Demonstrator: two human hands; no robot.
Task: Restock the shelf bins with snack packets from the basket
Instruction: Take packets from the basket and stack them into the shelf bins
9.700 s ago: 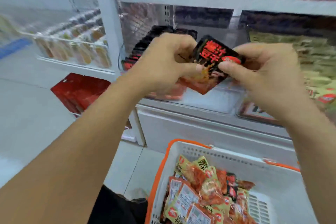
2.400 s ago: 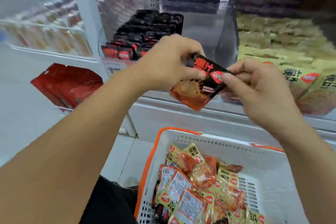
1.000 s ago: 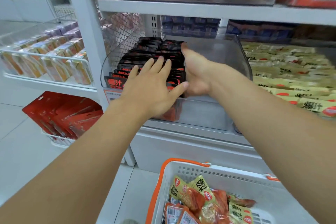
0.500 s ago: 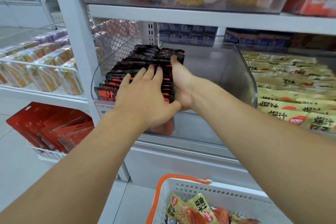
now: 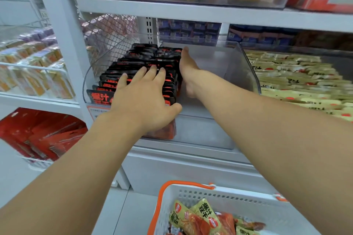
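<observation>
Head view: left hand (image 5: 142,99) flat, fingers straight, atop black snack packets (image 5: 150,65) in clear shelf bin (image 5: 246,68); right hand (image 5: 188,71) straight-fingered, edge-on against stack's right side; basket (image 5: 227,196) below, holding yellow packets (image 5: 193,215).

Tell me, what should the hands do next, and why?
Probably lift off and reach down to the basket. The black packets stand in rows under the flat left hand, the right hand holds nothing, and half the bin is bare.
</observation>
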